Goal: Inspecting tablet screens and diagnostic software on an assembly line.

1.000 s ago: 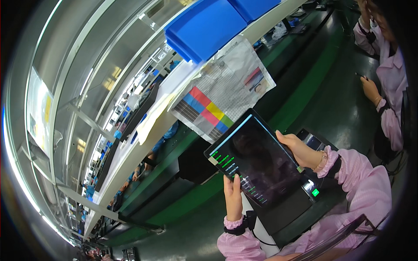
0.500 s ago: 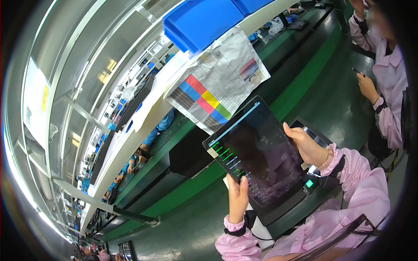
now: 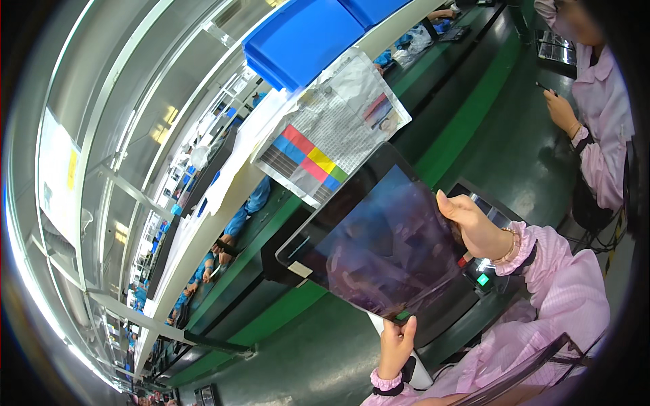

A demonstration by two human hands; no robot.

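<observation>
A tablet (image 3: 386, 250) with a dark, reflective screen is held up at a tilt between my hands. My right hand (image 3: 474, 227) grips its right edge, thumb on the front and the other fingers behind it. Along the lower edge, my left hand (image 3: 395, 345) pinches it with thumb and fingertips. A small cream label (image 3: 299, 269) sticks to the tablet's left corner. The screen shows a bluish area with smudges and reflections. Below my right hand lies a small black device with a green-lit display (image 3: 482, 279).
Printed sheets with coloured blocks (image 3: 338, 122) hang from the white shelf beyond the tablet. A blue bin (image 3: 305, 44) sits above them. At right a person in pink (image 3: 602, 115) holds a thin dark tool. Other workers' blue sleeves (image 3: 247, 203) show along the green-edged bench (image 3: 237, 291).
The tablet has turned and shifted left and toward me, and its screen text has given way to a bluish area. My left hand has moved down and right along its edge.
</observation>
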